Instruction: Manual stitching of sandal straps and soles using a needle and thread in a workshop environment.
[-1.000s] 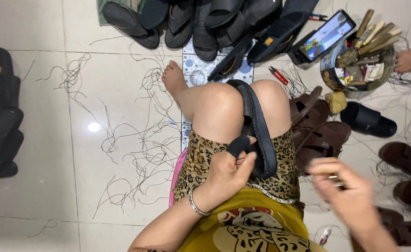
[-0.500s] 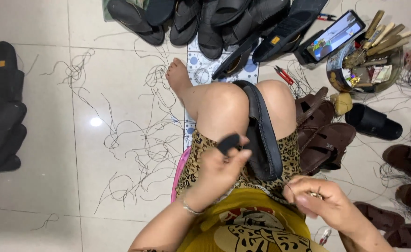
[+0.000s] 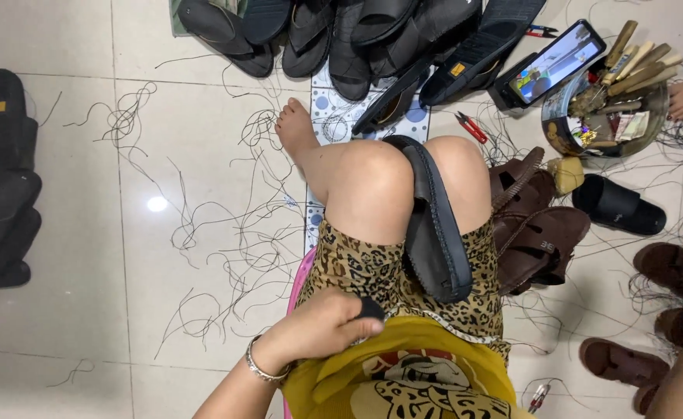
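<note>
Two knees pinch a black sole (image 3: 432,225), which stands on edge between them and runs from the knee tops down toward the lap. Around the person, the tiled floor (image 3: 62,171) carries the bulk of the scene: a heap of black sandals (image 3: 357,35) at the top, a second stack (image 3: 0,178) at the left edge, brown sandals (image 3: 539,225) just beside the right leg, and one black slide (image 3: 619,206) beyond them. Loose thread (image 3: 225,233) trails across the tiles in tangles. A round tray (image 3: 563,136) of wooden-handled tools sits at the upper right, with a phone (image 3: 555,62) touching its near side and red snips (image 3: 472,126) lying close by.

The left hand (image 3: 322,330) rests in the lap near the sole's lower end, its grip closed on a small black piece (image 3: 370,308), most of it hidden by the fingers. Of the right arm only a strip of forearm shows at the lower right corner; the hand is out of view, so its grip cannot be told.

The sole is held by knee pressure alone, so any easing of the legs would likely let it tip or slide off to the floor. The loose thread lies close to the bare foot (image 3: 295,128) and could snag it. The small piece, gripped mainly at the fingertips, could slip and be lost among the dark scraps.
</note>
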